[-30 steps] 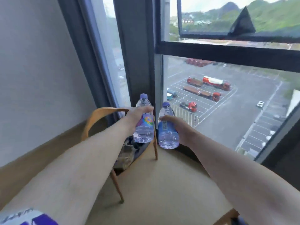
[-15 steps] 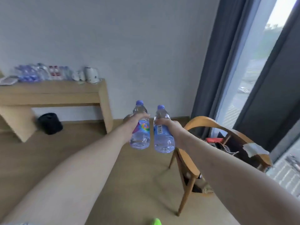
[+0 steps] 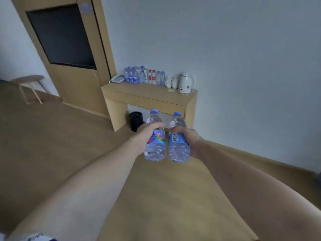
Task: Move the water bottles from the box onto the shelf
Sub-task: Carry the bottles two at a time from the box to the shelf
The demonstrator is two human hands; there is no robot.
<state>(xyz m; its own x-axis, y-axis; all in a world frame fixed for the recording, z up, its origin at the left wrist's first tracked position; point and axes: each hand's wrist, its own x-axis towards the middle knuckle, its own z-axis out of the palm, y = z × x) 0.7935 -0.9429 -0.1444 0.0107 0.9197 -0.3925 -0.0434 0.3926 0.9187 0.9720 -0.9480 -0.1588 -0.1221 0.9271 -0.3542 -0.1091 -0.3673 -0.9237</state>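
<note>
Since half a second ago the view has swung left, dropping the window and chair from sight and bringing the wooden shelf (image 3: 149,94) to the upper centre of the frame, now facing the camera. Both arms reach forward at frame centre, each carrying a bottle upright over the floor, well short of the shelf. The left hand (image 3: 147,134) is wrapped closed around the left water bottle (image 3: 155,141), which bears a colourful label; the right hand (image 3: 187,136) is clenched around the right water bottle (image 3: 178,143), barcode facing the camera. The two bottles sit just beside each other, apart by a narrow gap. On the shelf, a row of stored bottles (image 3: 144,76) stands against the wall next to a white kettle (image 3: 185,83), with a black bin (image 3: 136,120) below. Full and sealed, each bottle likely has moderate heft; the thin plastic would flex under a squeeze (and could be slick), so a grip around the labelled mid-body, as here, looks soundest.
</note>
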